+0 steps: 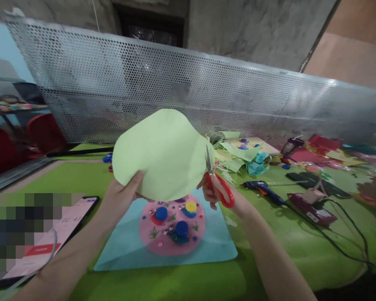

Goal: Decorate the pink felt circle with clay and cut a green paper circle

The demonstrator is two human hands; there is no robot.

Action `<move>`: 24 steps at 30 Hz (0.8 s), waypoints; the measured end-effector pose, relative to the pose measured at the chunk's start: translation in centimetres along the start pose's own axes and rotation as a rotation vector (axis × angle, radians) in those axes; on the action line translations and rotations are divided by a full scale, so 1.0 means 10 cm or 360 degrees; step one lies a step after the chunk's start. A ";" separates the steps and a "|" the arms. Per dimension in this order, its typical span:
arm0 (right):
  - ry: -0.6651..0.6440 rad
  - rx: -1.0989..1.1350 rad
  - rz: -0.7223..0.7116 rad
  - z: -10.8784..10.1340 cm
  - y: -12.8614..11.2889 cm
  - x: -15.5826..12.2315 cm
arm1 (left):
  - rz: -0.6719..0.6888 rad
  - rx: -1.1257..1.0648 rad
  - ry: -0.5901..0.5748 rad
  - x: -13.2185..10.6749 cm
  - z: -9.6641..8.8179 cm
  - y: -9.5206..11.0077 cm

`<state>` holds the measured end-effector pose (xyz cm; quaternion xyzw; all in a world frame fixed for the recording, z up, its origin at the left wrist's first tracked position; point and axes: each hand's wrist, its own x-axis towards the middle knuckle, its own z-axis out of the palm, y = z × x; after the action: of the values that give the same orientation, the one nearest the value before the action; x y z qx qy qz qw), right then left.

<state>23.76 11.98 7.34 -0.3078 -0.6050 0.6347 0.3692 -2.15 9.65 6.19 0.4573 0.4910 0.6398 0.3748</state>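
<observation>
My left hand (123,194) pinches the lower left edge of a rounded light green paper sheet (163,152) and holds it up above the table. My right hand (213,190) grips red-handled scissors (221,188), whose blades touch the sheet's right edge. Under the sheet lies a pink disc (172,228) decorated with blue and yellow bottle caps, resting on a light blue sheet (213,242).
A phone (54,238) lies at the left on the green table (269,251). A blue glue gun (263,190) with a cable, paper scraps (241,156), a dark red box (311,207) and coloured sheets sit at the right. A perforated metal screen (207,92) stands behind.
</observation>
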 end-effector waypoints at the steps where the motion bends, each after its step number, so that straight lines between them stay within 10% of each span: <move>1: -0.0008 -0.0004 0.0003 0.00 0.01 0.00 | -0.0009 -0.0013 -0.0018 -0.01 0.01 0.02; 24: 0.0120 0.0077 0.0021 -0.03 0.08 0.10 | -0.0064 0.0009 -0.0127 -0.01 0.00 0.00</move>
<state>23.41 12.99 6.56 -0.3265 -0.5731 0.6396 0.3949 -2.09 9.59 6.20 0.4736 0.4865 0.6120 0.4056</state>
